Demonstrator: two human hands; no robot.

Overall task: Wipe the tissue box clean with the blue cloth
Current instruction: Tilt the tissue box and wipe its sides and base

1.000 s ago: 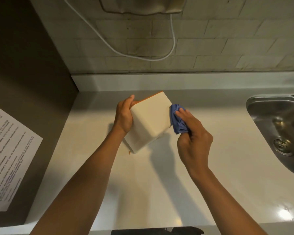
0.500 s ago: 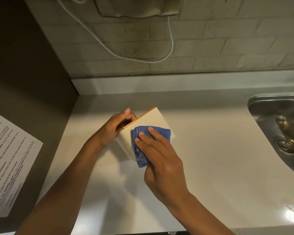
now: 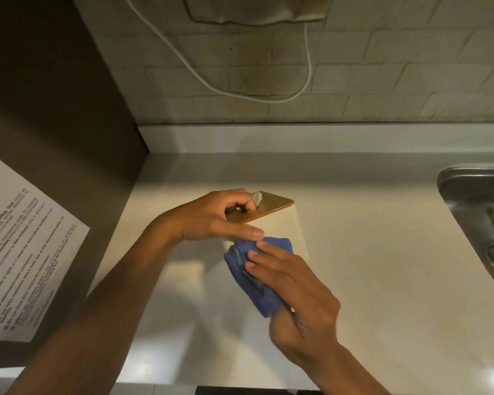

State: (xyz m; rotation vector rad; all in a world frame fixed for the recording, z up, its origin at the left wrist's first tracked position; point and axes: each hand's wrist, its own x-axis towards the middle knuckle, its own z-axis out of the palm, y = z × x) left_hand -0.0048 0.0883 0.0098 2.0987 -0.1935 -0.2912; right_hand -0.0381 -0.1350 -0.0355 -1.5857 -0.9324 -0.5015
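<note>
On the pale counter [image 3: 354, 266] at frame centre, the tissue box [image 3: 293, 223] stands upright, its near side face under wipe. Your left hand [image 3: 211, 216] grips its orange top; your right hand [image 3: 294, 283] presses the bunched blue cloth [image 3: 250, 269] flat-fingered against it. Next, probably turn the box to an unwiped face.

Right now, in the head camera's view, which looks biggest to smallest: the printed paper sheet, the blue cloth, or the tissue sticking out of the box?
1. Printed paper sheet, though cut off by the picture's edge.
2. Blue cloth, partly under the right hand.
3. Tissue, a small tuft.
</note>
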